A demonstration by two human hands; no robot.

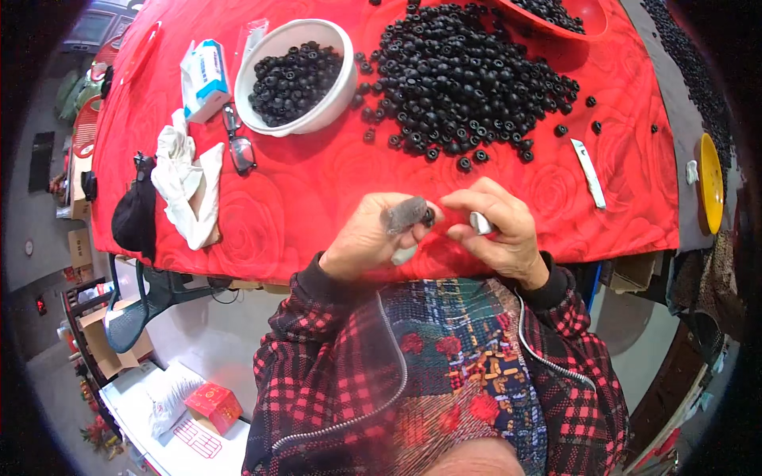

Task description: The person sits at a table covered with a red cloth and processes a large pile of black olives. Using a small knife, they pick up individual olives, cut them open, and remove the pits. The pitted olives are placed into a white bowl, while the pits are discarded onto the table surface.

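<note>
My left hand point(369, 234) is closed, pinching a small black ring-like part point(429, 216) at its fingertips. A worn grey covering point(405, 215) wraps its thumb, and something whitish point(403, 255) shows below the fingers. Close by on the right, my right hand point(500, 230) is curled, its index finger and thumb pointing at the black part. A small silvery-white piece point(480, 223) shows among its fingers; whether it is a tool or a finger covering is unclear. Beyond both hands lies a large pile of similar black parts point(468, 79) on the red tablecloth point(317, 190).
A white bowl point(345, 99) holds more black parts, and a red basin point(591, 20) stands at the far right. Left lie glasses point(242, 155), a blue-white box point(205, 79), white cloth point(186, 178) and a black cap-like item point(133, 218). A white strip-shaped item point(588, 174) lies right.
</note>
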